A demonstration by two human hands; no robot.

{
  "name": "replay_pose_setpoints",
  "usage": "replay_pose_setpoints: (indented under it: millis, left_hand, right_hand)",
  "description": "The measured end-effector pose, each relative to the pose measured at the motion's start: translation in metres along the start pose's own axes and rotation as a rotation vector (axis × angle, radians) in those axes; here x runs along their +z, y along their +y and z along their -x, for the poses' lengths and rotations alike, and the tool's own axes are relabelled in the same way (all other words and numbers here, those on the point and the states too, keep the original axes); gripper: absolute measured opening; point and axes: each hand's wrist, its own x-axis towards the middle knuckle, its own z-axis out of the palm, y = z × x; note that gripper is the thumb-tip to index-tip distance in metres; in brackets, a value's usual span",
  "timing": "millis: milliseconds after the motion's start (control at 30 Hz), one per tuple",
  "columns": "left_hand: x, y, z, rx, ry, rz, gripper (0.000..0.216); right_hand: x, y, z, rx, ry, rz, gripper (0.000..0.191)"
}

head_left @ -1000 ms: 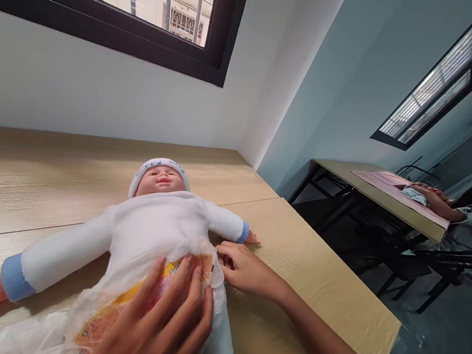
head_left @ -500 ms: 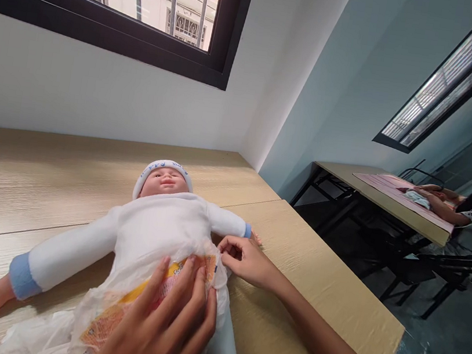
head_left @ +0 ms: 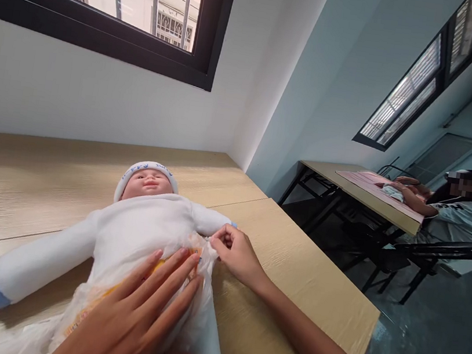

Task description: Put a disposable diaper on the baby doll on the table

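A baby doll (head_left: 137, 224) in a white top with blue cuffs and a white printed cap lies on its back on the wooden table (head_left: 286, 284). Crinkled thin white plastic with yellow and orange print (head_left: 208, 267) covers its lower belly and hips like a diaper; its exact kind is unclear. My left hand (head_left: 142, 310) lies over the print, fingers stretched and pressing lightly on it. At the doll's side, near its sleeve, my right hand (head_left: 236, 253) pinches the plastic's upper corner between thumb and fingers. Pale blue cloth shows over the doll's leg.
A barred window (head_left: 111, 1) is in the wall behind the table. To the right, a person (head_left: 469, 204) sits at a second table (head_left: 373, 199) with a pink cloth, hands on something there. Black chairs (head_left: 418, 255) stand on the dark floor.
The view has turned to the right, so the doll and table sit further left in it. My left hand covers more of the print; my right hand still pinches the corner.
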Motion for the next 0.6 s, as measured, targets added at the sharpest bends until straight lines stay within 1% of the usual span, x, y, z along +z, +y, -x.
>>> replay_pose_setpoints:
  millis: [167, 267, 367, 467, 600]
  left_hand:
    - [-0.002, 0.001, -0.001, -0.063, 0.005, 0.056, 0.057]
    - [0.002, -0.002, 0.004, -0.028, -0.018, 0.056, 0.058]
    - [0.008, -0.004, 0.005, 0.027, 0.024, 0.03, 0.057]
    - [0.009, -0.002, -0.006, 0.024, -0.004, -0.018, 0.055]
    - [0.001, 0.004, -0.028, -0.001, -0.071, -0.045, 0.058]
  right_hand:
    - [-0.006, -0.012, 0.002, -0.077, 0.16, -0.194, 0.022]
    - [-0.003, -0.02, 0.008, -0.165, 0.239, -0.267, 0.019]
    - [0.002, -0.028, 0.017, -0.271, 0.311, -0.299, 0.015]
    - [0.009, -0.032, 0.024, -0.383, 0.366, -0.3, 0.014]
    - [0.016, -0.031, 0.029, -0.481, 0.392, -0.28, 0.017]
